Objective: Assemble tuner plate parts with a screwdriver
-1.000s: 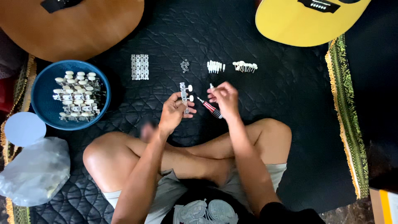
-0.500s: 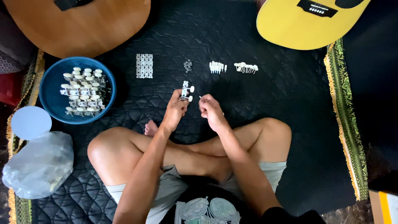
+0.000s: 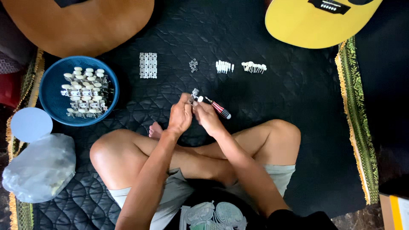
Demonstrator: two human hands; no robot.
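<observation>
While the left hand [image 3: 180,117] pinches a tuning machine [image 3: 195,94] at its fingertips, the right hand [image 3: 207,116] grips a striped screwdriver [image 3: 217,108], handle angled rightward and nearer.

The person is wearing a black T-shirt [image 3: 221,213] with a pale grey-green rounded print on the chest, well below the fingers [image 3: 192,102], and light grey shorts [image 3: 170,200] (their hems are ending above the knees). Both forearms are showing bare from the fingers back, no sleeves reaching them; the feet are going without shoes.
</observation>
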